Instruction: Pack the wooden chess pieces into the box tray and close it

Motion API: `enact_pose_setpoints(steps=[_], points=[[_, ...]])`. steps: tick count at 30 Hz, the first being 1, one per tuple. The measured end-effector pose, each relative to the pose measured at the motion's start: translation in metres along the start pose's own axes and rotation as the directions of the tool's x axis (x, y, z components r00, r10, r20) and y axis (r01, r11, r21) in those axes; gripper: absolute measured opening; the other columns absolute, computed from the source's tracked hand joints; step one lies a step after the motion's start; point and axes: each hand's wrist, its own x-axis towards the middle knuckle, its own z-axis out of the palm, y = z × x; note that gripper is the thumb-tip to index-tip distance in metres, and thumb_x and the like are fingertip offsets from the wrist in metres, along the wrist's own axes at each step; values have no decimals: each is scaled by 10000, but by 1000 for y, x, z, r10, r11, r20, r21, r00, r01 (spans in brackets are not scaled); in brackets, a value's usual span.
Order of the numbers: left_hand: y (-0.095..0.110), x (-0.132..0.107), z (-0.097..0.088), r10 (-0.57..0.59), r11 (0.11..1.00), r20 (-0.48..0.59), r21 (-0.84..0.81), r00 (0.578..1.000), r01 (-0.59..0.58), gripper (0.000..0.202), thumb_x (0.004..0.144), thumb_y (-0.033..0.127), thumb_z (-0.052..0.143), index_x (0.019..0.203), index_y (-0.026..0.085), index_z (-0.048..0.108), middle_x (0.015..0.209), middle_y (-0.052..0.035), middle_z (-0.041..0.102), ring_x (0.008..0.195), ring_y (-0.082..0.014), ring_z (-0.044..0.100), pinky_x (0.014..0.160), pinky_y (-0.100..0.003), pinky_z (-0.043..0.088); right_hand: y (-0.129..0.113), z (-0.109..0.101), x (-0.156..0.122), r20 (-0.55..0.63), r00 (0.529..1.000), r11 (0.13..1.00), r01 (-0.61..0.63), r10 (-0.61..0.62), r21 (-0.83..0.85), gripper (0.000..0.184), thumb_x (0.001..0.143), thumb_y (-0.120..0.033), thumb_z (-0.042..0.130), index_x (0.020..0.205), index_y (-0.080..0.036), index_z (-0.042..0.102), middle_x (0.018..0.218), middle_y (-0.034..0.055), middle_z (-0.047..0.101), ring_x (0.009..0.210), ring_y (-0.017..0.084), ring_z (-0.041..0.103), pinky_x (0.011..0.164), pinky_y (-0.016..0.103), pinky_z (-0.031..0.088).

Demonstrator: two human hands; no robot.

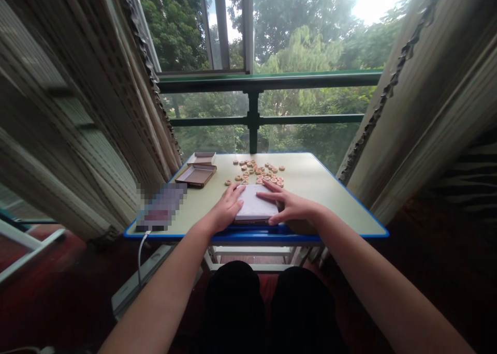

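Observation:
A flat, white-topped piece, like a folded board or shallow box point(257, 203), lies at the near edge of the table, its front edge dark. My left hand point(225, 209) grips its left side, fingers along the edge and thumb on the rim. On the other side, my right hand point(293, 203) holds it with spread fingers over the top and far right corner, the thumb at the near right corner. Just beyond, several round wooden pieces with markings, like Chinese chess pieces point(258, 171), are scattered; a few sit close to my right fingertips.
Two shallow open box halves point(196, 176) stand at the back left of the blue-edged table point(334, 204). A pixelated phone-like object point(163, 209) with a white cable point(140, 258) lies at the left edge. Curtains point(423, 85) flank the window, with a green railing point(310, 79) behind the table.

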Motion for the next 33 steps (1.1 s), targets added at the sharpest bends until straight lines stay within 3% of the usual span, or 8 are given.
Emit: enact_pose_setpoints(steps=[11,17,25,30,33], points=[[-4,1,0,-7,999,49,47,999,4,577,874,390,313,1351,68,357,1447,-144,228,1345,-261,194,1124,-375,126,-1,-1,1,0,1000,999,-23,23,29,839,552,-559,727,1305,-316,448,1507,-16,97,1370,301,79,1123,413,116],[2,-2,2,-30,994,37,106,999,26,570,868,401,351,1353,101,339,1434,-153,254,1336,-265,207,1112,-412,147,0,0,4,-17,1000,1000,-1,1,4,837,548,-547,734,1299,-301,460,1489,24,162,1360,289,138,1112,424,163],[2,0,1,-51,992,57,115,997,44,568,856,382,362,1346,95,349,1439,-147,276,1334,-246,235,1112,-380,157,0,4,7,-41,999,999,1,-3,-45,864,533,-581,721,1301,-293,452,1475,53,201,1352,295,158,1098,450,184],[0,0,3,-34,991,87,129,996,22,569,870,383,327,1378,128,300,1488,-94,193,1370,-216,149,1122,-376,115,2,12,9,-93,994,991,41,-54,-130,934,585,-659,638,1378,-267,340,1491,64,175,1369,303,80,1109,468,118],[0,0,3,-43,990,120,137,992,27,586,878,392,300,1392,114,265,1499,-91,136,1379,-205,112,1125,-371,100,3,13,10,-61,997,982,43,-55,-182,958,584,-690,613,1392,-276,309,1507,43,114,1373,313,13,1111,482,71]])
